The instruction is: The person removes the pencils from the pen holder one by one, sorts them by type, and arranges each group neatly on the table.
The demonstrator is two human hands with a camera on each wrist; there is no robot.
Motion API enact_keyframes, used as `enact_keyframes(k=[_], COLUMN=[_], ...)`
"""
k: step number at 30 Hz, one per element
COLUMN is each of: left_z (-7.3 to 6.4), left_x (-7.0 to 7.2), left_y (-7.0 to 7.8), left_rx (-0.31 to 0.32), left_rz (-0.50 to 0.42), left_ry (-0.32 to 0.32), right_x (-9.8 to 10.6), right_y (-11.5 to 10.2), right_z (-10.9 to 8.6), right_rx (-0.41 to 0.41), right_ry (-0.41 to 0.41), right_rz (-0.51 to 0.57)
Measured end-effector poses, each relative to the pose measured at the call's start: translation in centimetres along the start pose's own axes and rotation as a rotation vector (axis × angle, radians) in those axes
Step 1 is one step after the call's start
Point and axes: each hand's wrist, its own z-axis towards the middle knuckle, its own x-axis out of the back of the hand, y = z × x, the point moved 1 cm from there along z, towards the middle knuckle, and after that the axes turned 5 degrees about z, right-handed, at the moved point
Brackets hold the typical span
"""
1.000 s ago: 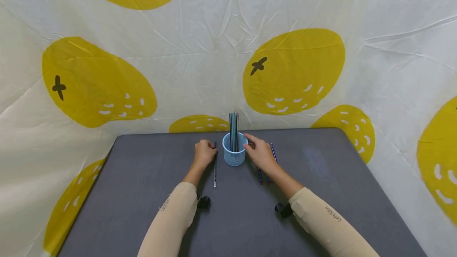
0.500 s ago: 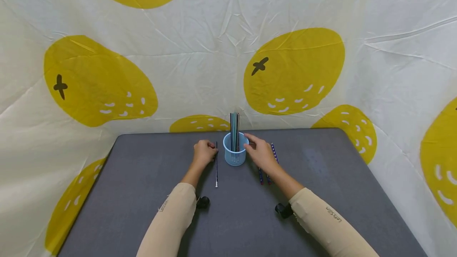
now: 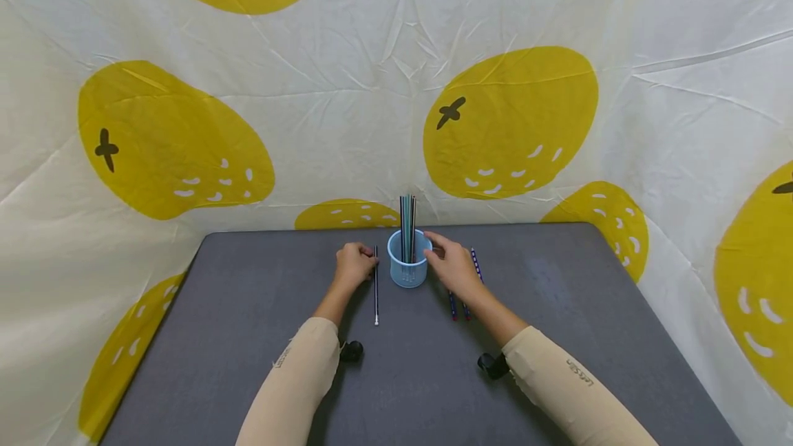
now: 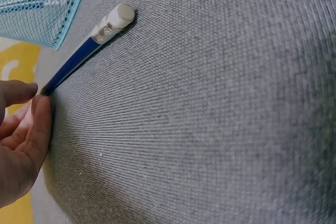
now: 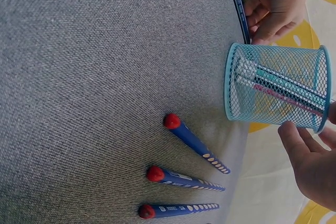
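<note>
My left hand (image 3: 354,264) pinches a dark blue pencil (image 3: 376,294) near its far end. The pencil lies on the grey table, its white eraser (image 4: 125,15) toward me. To its right stands a light blue mesh pencil cup (image 3: 407,275), upright, holding several pencils (image 5: 286,88). My right hand (image 3: 453,268) holds the cup by its right side near the rim, thumb and fingers apart around the edge. In the right wrist view the thumb (image 5: 290,135) meets the mesh; the other fingertips are partly cut off.
Three blue pencils (image 5: 191,145) with red ends and pale dots lie on the table right of the cup, partly under my right forearm in the head view. A white cloth (image 3: 347,136) with yellow fruit prints hangs behind the table's (image 3: 266,308) far edge.
The near end of the pencil at my left hand has shifted slightly to the right. Both hands and the cup stay almost where they were.
</note>
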Motion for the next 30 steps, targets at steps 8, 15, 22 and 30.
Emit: enact_keyframes(k=[8, 15, 22, 30], left_z=[-0.1, 0.5, 0.8, 1.2], left_x=[0.7, 2.1, 3.0, 2.8], left_y=[0.4, 2.3, 5.7, 9.5], left_rx=[-0.020, -0.093, -0.216, -0.296], left_rz=[-0.161, -0.289, -0.276, -0.220], left_ry=[-0.014, 0.052, 0.112, 0.013], right_x=[0.1, 0.1, 0.3, 0.4], right_y=[0.0, 0.0, 0.0, 0.1], right_z=[-0.1, 0.0, -0.1, 0.0], right_rx=[0.005, 0.009, 0.020, 0.019], right_ry=[-0.001, -0.008, -0.005, -0.018], right_rz=[0.001, -0.005, -0.002, 0.003])
